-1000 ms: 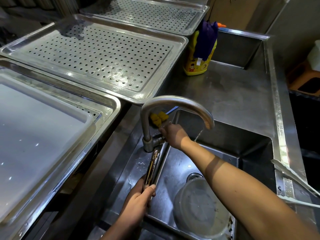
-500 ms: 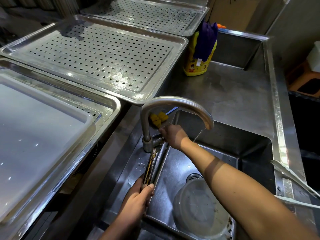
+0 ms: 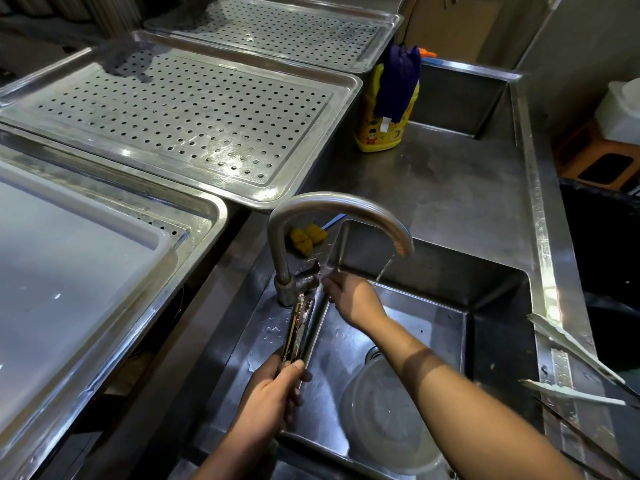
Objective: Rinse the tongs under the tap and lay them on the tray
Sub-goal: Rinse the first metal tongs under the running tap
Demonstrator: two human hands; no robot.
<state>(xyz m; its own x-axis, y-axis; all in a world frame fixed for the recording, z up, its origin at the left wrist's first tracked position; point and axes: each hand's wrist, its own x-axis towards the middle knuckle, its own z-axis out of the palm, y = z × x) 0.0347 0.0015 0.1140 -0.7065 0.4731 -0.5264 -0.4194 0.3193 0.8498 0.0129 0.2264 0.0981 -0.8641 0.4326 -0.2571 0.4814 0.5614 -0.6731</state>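
My left hand [image 3: 273, 386] grips metal tongs [image 3: 298, 323] by their lower end. They point up along the sink's left rim toward the tap's base. The curved steel tap [image 3: 332, 207] lets a thin stream of water [image 3: 383, 270] fall into the sink basin [image 3: 433, 327]. My right hand [image 3: 351, 301] reaches across the basin, and its fingertips hold the tap handle [image 3: 311, 274]. The tongs lie left of the stream, outside it. A perforated steel tray [image 3: 173, 109] lies behind the sink on the left.
A clear bowl [image 3: 388, 420] sits in the basin by the drain. Yellow sponge pieces [image 3: 307, 237] lie behind the tap. A yellow bottle draped with a purple cloth [image 3: 384, 133] stands on the counter. Two more tongs [image 3: 571, 344] rest on the right rim. A white board [image 3: 69, 271] fills the near left tray.
My right hand has dropped slightly lower at the tap handle. The left hand and tongs stay almost where they were, and the thin stream keeps running.
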